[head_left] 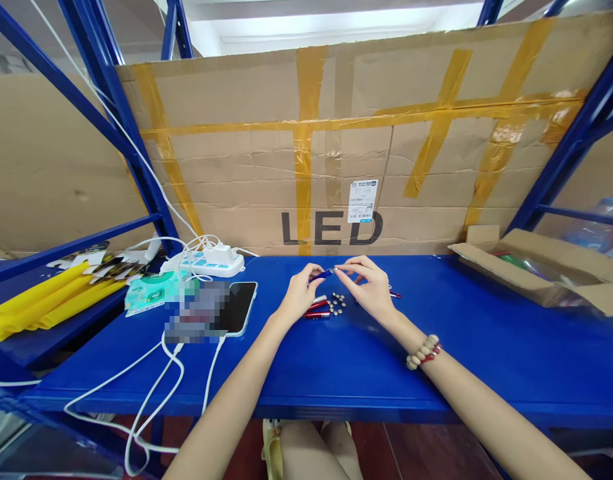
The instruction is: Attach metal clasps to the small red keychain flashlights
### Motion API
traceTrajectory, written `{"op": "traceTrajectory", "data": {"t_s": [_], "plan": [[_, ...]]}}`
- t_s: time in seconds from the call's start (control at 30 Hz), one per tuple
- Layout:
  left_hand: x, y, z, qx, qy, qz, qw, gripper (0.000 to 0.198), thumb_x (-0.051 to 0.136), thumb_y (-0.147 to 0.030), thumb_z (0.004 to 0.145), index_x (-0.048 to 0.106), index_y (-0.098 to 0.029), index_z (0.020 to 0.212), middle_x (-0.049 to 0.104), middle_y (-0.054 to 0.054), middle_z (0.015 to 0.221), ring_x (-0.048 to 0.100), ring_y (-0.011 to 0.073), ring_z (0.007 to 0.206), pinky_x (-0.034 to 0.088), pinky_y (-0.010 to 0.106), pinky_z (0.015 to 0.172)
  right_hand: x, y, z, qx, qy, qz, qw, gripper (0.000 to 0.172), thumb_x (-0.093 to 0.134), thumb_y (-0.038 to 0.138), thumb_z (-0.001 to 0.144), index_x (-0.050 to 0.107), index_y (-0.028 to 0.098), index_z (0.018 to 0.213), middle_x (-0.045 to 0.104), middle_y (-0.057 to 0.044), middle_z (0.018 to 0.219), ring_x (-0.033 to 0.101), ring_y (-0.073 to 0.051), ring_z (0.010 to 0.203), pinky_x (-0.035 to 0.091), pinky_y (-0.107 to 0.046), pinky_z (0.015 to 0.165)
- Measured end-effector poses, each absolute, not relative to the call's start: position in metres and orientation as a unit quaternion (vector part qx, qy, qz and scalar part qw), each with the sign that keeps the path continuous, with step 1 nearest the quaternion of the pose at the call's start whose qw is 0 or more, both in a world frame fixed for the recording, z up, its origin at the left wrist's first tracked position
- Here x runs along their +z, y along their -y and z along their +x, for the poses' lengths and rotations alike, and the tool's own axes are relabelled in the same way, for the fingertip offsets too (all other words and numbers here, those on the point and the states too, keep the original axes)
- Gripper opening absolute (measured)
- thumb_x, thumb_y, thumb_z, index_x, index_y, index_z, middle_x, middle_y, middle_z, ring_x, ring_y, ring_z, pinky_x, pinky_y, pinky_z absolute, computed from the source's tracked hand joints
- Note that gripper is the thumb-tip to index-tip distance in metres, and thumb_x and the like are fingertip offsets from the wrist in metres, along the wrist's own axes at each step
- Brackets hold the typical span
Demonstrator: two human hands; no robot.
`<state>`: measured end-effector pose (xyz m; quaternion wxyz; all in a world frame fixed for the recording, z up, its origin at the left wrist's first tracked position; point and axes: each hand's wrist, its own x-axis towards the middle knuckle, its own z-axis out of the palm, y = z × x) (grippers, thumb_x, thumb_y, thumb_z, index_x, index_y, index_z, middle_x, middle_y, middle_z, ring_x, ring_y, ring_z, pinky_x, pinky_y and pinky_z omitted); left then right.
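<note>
My left hand (pixel 300 293) pinches a small dark-blue tube (pixel 325 274) just above the table. Thumb and fingertips of my right hand (pixel 367 285) are closed at the tube's right end, where a tiny silvery bit shows; what they grip is too small to name. Below, between both hands, lie several small round silver pieces (pixel 338 305) that look like button cells. Beside my left hand rest red metallic tubes (pixel 317 315) and a silver one. Another small red piece (pixel 396 295) pokes out beyond my right hand.
A phone (pixel 243 308) and white cables lie at the left, near a power strip (pixel 221 263) and a teal packet (pixel 151 291). Yellow sleeves (pixel 46 300) sit far left. An open carton (pixel 526 267) stands at the right; a taped cardboard sheet (pixel 256 180) backs the blue table (pixel 356 373).
</note>
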<state>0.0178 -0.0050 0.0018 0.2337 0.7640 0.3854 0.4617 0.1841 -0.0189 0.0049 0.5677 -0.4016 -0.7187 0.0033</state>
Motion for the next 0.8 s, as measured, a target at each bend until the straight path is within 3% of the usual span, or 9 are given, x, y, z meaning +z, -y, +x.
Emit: {"op": "traceTrajectory", "data": {"t_s": [0.3, 0.47, 0.67, 0.8], "plan": [[-0.003, 0.007, 0.025, 0.448, -0.373, 0.746, 0.321, 0.013, 0.046, -0.014, 0.082, 0.05, -0.019, 0.093, 0.066, 0.002, 0.082, 0.065, 0.0146, 0.081, 0.051, 0.026, 0.072, 0.006, 0.021, 0.18, 0.03, 0.732, -0.382, 0.564, 0.02, 0.058, 0.034, 0.08, 0.072, 0.02, 0.082, 0.063, -0.005, 0.083, 0.058, -0.013, 0.07, 0.044, -0.02, 0.044], [-0.009, 0.001, 0.025, 0.474, -0.389, 0.73, 0.301, 0.012, 0.043, -0.014, 0.084, 0.047, -0.019, 0.094, 0.066, 0.003, 0.082, 0.065, 0.0135, 0.077, 0.05, 0.028, 0.077, 0.003, 0.014, 0.184, 0.064, 0.721, -0.43, 0.54, 0.026, 0.053, 0.038, 0.082, 0.071, 0.019, 0.088, 0.064, -0.006, 0.087, 0.058, -0.013, 0.068, 0.043, -0.021, 0.046], [-0.012, -0.003, 0.021, 0.492, -0.414, 0.723, 0.252, 0.018, 0.041, -0.016, 0.087, 0.041, -0.018, 0.104, 0.065, 0.009, 0.093, 0.064, 0.016, 0.088, 0.048, 0.032, 0.083, -0.007, 0.01, 0.189, 0.021, 0.781, -0.54, 0.312, 0.021, 0.057, 0.039, 0.078, 0.072, 0.025, 0.084, 0.067, -0.002, 0.083, 0.06, -0.014, 0.072, 0.041, -0.023, 0.056], [-0.008, 0.005, 0.019, 0.433, -0.409, 0.783, 0.179, 0.027, 0.042, -0.022, 0.087, 0.041, -0.022, 0.114, 0.063, 0.008, 0.102, 0.061, 0.0196, 0.098, 0.048, 0.035, 0.084, -0.007, 0.012, 0.185, 0.016, 0.76, -0.602, 0.244, 0.021, 0.058, 0.041, 0.075, 0.072, 0.028, 0.081, 0.069, 0.001, 0.085, 0.061, -0.016, 0.077, 0.038, -0.023, 0.054]]}}
